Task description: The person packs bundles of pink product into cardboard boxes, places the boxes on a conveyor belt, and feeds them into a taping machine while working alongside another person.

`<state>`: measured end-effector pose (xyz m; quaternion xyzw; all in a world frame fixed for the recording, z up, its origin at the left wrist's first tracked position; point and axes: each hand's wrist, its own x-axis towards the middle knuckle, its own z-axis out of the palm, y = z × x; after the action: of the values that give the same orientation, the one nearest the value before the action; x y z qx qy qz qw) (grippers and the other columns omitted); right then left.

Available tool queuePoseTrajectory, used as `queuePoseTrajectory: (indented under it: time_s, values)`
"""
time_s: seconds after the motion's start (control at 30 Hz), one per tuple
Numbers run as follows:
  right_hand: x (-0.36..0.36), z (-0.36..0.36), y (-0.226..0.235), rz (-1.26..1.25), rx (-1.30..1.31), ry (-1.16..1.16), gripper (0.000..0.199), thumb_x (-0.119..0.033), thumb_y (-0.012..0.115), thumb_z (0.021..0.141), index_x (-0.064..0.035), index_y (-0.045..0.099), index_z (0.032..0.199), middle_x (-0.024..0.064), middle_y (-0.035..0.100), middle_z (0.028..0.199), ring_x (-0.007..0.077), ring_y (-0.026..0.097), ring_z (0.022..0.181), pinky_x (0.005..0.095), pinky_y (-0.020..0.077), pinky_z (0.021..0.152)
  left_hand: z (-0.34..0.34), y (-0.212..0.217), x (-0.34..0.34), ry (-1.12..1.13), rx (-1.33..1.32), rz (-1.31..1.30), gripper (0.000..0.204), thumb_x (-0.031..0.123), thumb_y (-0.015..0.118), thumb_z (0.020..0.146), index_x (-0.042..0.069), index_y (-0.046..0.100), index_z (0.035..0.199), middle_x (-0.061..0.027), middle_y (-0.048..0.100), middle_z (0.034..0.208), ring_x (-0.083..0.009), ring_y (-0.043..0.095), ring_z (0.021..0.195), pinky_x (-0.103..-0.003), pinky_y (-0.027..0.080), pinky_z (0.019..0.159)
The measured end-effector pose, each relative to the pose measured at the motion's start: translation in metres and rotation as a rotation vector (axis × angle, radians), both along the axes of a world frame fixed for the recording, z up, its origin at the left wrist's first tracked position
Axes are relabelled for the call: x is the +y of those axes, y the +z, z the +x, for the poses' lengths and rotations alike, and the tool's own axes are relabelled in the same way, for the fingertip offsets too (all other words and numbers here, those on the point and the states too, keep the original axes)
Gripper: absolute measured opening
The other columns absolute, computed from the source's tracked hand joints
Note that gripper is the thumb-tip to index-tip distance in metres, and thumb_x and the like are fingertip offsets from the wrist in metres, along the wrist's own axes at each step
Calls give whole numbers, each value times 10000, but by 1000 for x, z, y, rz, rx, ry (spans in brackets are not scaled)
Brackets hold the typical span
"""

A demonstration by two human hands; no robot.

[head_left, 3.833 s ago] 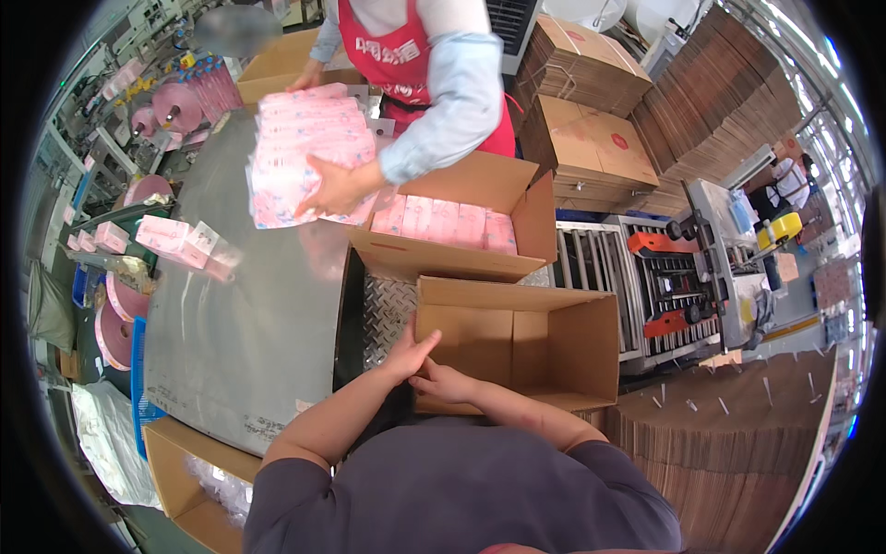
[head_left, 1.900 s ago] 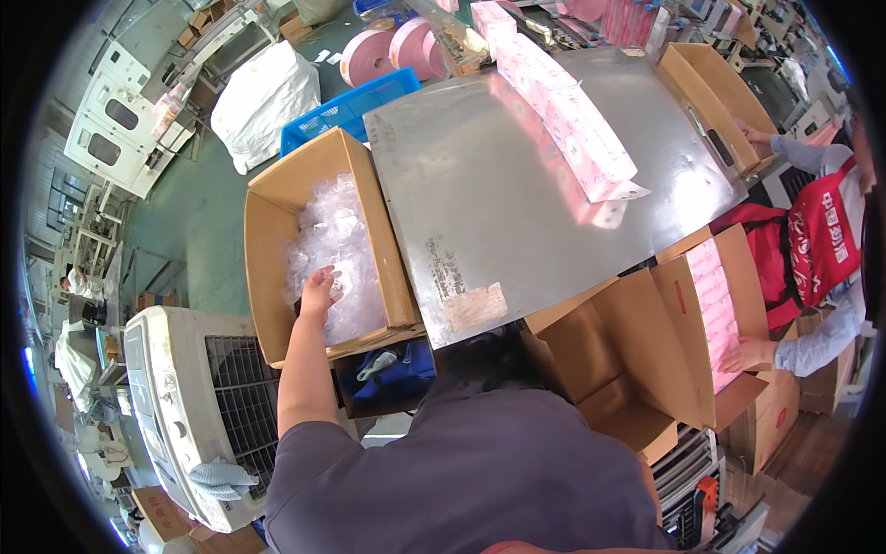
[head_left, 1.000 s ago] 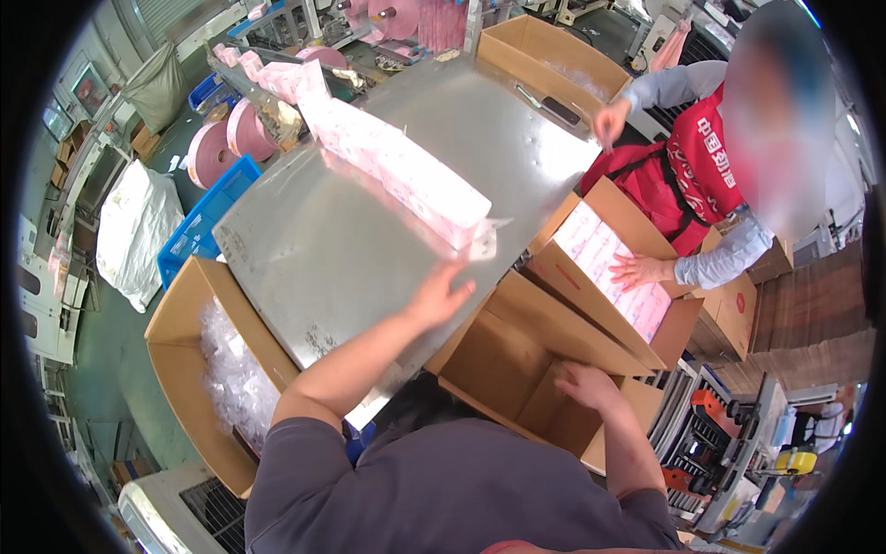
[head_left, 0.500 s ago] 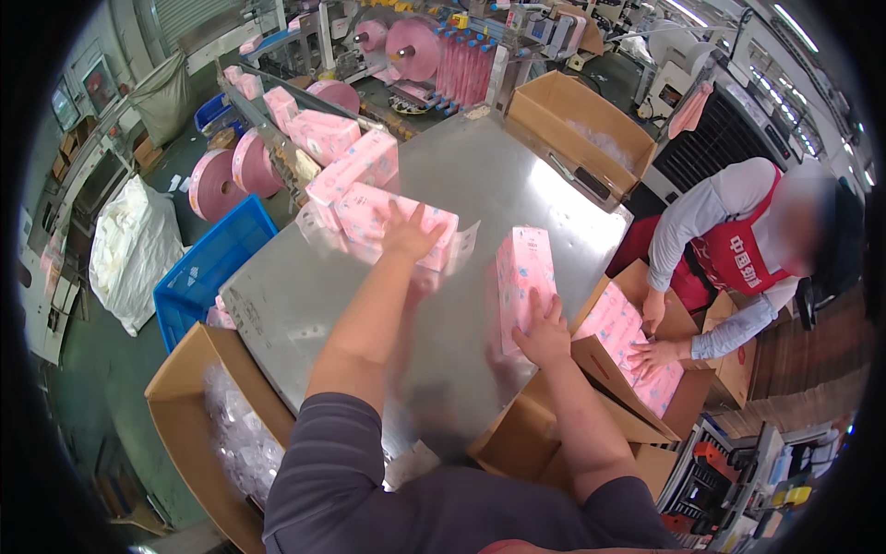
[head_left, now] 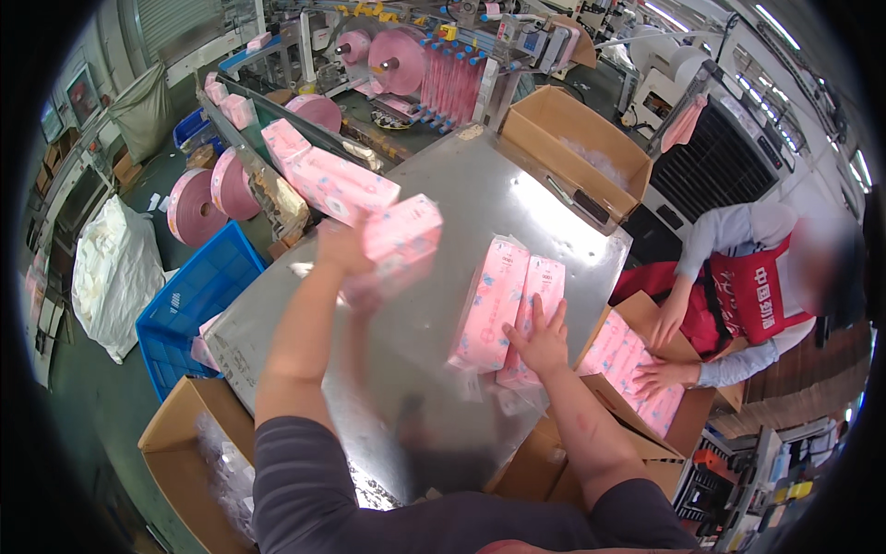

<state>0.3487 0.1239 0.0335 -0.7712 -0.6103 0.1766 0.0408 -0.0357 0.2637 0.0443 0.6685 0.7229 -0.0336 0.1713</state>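
Observation:
Two pink soft tissue packs stand side by side on the metal table, a left one (head_left: 489, 303) and a right one (head_left: 546, 282). My right hand (head_left: 539, 343) rests on the right pack with its fingers spread. Farther left, my left hand (head_left: 345, 247) is closed around the near end of another tissue pack (head_left: 406, 235), slightly blurred. Its fingers are partly hidden. Just behind that lies a further pack (head_left: 341, 185), at the end of a line of packs coming off the conveyor (head_left: 249, 152).
At right, a co-worker's hands (head_left: 666, 374) press on packs in a carton (head_left: 637, 429). An open carton (head_left: 577, 120) sits at the table's far edge. A blue crate (head_left: 171, 319) and a carton of clear plastic bags (head_left: 189, 411) flank the table's left side.
The pack under my left hand has gone right, beside the one at my right hand. My left hand has moved back left and taken hold of another pack.

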Motion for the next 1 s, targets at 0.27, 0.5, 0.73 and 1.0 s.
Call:
queuePoseTrajectory:
  time_s: [0.27,0.5,0.73,1.0]
  values:
    - [25,7,-9,38,-10,-47,980,-748,576,802,-290,194,1579,263,1,1616,469,373,1335,486,447,1025,107,13,37,267,-187,280,907,712,551,837,242,268,1558,-253,193,1596,-475,107,1482,-633,298,1107]
    - [35,7,-2,-4,-41,-56,977,-734,594,795,-311,190,1577,257,12,1618,469,383,1333,481,453,1023,48,-48,63,-215,-214,220,651,676,574,855,205,589,1306,-99,190,1631,-464,14,1495,-676,227,1124]
    - [38,12,-1,-5,-62,-40,980,-727,607,790,-318,189,1576,254,24,1616,459,435,1298,472,468,1015,83,-3,18,-421,-266,518,472,562,614,891,182,646,1170,-100,205,1628,-365,9,1522,-746,81,1108]
    - [54,25,-5,8,68,17,983,-701,662,752,-321,250,1560,301,81,1582,481,523,1220,462,465,1016,13,-45,24,-216,-136,274,559,570,627,864,74,682,1117,-225,288,1561,-437,74,1492,-600,111,1185]
